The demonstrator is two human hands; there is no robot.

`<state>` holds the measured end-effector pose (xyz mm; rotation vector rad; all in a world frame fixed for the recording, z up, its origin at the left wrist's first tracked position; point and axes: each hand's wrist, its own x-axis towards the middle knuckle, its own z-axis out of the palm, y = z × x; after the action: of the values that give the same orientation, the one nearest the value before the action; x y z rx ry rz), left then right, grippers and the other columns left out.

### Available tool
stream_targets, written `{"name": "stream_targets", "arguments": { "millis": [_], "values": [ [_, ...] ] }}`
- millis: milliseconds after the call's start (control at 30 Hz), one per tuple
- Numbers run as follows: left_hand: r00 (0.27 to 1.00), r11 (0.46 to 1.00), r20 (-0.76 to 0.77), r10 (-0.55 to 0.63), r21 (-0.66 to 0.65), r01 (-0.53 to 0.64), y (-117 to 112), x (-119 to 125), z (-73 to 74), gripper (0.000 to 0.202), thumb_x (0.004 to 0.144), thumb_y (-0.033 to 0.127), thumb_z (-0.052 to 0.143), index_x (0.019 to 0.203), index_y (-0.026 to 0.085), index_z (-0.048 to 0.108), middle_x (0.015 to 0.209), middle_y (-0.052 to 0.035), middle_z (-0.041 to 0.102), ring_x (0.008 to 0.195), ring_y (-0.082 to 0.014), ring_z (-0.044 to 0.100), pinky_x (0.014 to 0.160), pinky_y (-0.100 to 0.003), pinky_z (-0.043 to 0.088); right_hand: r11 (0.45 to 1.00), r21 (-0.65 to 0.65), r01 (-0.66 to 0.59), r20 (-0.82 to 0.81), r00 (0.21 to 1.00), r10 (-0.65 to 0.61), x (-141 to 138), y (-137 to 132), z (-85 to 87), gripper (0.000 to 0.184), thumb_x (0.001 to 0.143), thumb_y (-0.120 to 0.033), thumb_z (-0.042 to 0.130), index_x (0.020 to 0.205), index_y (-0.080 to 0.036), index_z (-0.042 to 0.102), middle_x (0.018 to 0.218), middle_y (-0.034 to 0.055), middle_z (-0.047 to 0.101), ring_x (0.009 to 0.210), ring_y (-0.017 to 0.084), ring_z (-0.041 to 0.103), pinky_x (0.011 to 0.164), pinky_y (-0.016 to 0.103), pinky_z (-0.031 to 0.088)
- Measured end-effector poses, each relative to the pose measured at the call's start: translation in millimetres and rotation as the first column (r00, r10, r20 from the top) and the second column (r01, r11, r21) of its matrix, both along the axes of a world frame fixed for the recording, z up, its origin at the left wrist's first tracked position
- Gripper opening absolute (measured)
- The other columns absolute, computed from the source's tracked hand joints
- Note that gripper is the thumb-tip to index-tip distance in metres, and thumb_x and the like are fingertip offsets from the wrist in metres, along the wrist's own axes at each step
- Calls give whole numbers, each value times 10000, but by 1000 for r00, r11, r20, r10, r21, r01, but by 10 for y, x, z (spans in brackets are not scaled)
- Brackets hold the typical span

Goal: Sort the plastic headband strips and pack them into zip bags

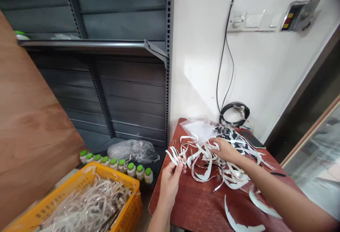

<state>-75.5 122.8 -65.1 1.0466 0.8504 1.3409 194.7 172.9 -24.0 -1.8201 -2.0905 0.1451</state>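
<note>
Pinching a bunch of white strips (174, 155) at the frame's lower centre, the left hand (170, 176) is clamped on them. At lower right, the right hand (224, 149) reaches over a pile of strips (207, 171) on the red table (196, 202); whether it grips any, I cannot tell.

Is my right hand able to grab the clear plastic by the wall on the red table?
Probably yes: the right hand is very near the clear plastic, and most of it looks uncovered.
</note>
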Motion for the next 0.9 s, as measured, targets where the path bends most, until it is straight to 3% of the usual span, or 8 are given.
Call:
{"name": "stream_targets", "arguments": {
  "millis": [100,233,367,533,667,767,833,900],
  "values": [
    [1000,1000,13,11,12,-11,-10,-25,22,350,720,388,676,969,146,712,966,-95,688,771,-175,604,704,-278,498,999,-52,1,15,1000,-1,-50,264,-117,436,676,-256,666,1101,-167,628,1001,96,651,936,243,590,828,300,414],
    [1000,1000,12,25,14,-25,-22,-81,62,365,734,377,669,1016,146,699,936,-92,693,740,-152,594,686,-251,488,996,-82,23,13,1000,-22,-15,379,-174,141,710,-191,579,796,-185,690,750,40,680,727,192,618,682,253,413],
    [999,999,33,32,10,-32,-25,-117,95,357,744,370,664,1020,144,695,922,-90,697,742,-147,592,684,-241,484,997,-55,47,-20,999,-49,92,298,-65,169,760,-212,512,777,-202,680,746,15,684,706,164,614,649,228,408],
    [998,1000,67,20,8,-21,-30,-106,111,346,739,374,668,996,144,702,946,-93,696,754,-147,592,679,-234,485,997,-7,71,-25,997,-71,201,165,192,261,812,-262,434,890,-185,671,777,40,675,707,185,598,656,266,415],
    [997,1000,71,17,-4,-17,-30,-97,107,364,729,384,675,995,137,704,933,-98,695,743,-147,594,676,-239,489,981,-129,-145,-19,989,144,195,47,387,218,703,-240,596,894,-231,699,915,15,675,871,195,595,801,261,416],
    [997,999,66,32,0,-33,-24,-100,110,360,720,390,682,974,137,712,928,-98,695,730,-147,594,671,-242,489,862,-347,-369,-68,927,369,162,-38,382,395,592,-258,727,985,-276,691,1073,-1,636,1017,214,550,891,263,388],
    [997,999,65,34,3,-35,-21,-103,115,365,720,389,681,987,141,709,921,-95,696,727,-149,595,671,-245,488,828,-405,-388,-79,917,391,131,-77,290,411,572,-231,734,981,-259,693,1059,19,635,1005,229,548,875,280,395],
    [997,1000,65,30,6,-30,-23,-104,120,373,725,386,677,1010,147,701,908,-90,697,733,-151,595,674,-245,487,860,-386,-335,-64,939,337,98,-98,177,300,591,-179,690,888,-221,711,956,34,658,924,229,573,826,287,409]
  ]
}}
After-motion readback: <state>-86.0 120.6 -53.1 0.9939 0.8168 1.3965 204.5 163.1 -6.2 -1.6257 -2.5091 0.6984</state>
